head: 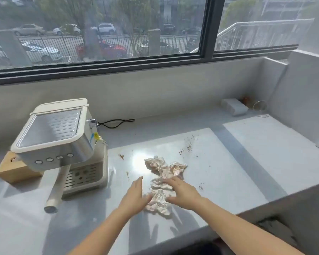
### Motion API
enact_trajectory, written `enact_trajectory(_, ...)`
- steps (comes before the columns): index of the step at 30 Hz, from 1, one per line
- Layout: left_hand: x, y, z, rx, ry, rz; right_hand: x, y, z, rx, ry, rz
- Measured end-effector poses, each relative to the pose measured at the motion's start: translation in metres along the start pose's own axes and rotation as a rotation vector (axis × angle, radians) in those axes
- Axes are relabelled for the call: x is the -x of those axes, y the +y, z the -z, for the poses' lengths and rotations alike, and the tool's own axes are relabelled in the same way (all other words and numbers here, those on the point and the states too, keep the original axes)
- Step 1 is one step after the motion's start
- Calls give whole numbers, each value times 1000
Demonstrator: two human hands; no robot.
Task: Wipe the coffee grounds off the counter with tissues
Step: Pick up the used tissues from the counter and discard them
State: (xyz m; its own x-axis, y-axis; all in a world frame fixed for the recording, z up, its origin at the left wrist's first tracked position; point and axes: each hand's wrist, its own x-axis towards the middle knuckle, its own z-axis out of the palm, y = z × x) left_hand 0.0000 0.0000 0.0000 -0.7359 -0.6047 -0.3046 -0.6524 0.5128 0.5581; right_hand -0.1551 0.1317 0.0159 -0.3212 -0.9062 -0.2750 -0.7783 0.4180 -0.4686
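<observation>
Crumpled white tissues lie on the pale counter (pixel 247 162). The near tissue (pixel 159 198) sits between my hands. A stained tissue (pixel 166 167) lies just beyond it. My left hand (pixel 134 196) rests flat at the near tissue's left edge, fingers straight. My right hand (pixel 182 193) lies on its right side with fingers spread. Brown coffee grounds (pixel 189 147) are scattered to the upper right, with smaller specks (pixel 121 156) near the machine and further specks (pixel 201 186) right of my right hand.
A white coffee machine (pixel 59 142) stands at the left, its portafilter handle (pixel 53 196) pointing toward me. Behind it is a wooden block (pixel 9 170). A black cord (pixel 116 123) lies at the back. A white box (pixel 234 106) sits in the far right corner. The counter's front edge drops off at lower right.
</observation>
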Motion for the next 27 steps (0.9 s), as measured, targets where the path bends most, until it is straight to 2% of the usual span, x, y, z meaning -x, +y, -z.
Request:
enact_trajectory(3,-7,-11,-22,80,-17,117,-3,3,-28,-54,-66,-76)
enact_trajectory(6,-10,-15,-43,66,3,137,-10,8,-56,-122,-19,-171)
enact_trajectory(8,-12,-14,-51,84,55,107,-17,7,-65,-160,45,-227)
enact_trajectory(12,-11,-4,-67,220,26,28,-22,3,-81,-220,116,-251)
enact_trajectory(18,-18,5,-76,387,38,23,-17,11,-81,-501,244,-366)
enact_trajectory(22,-19,30,-81,444,1,-10,5,30,-72,-641,363,-497)
enact_trajectory(27,-10,72,-113,468,-115,-78,58,65,-57,-763,434,-580)
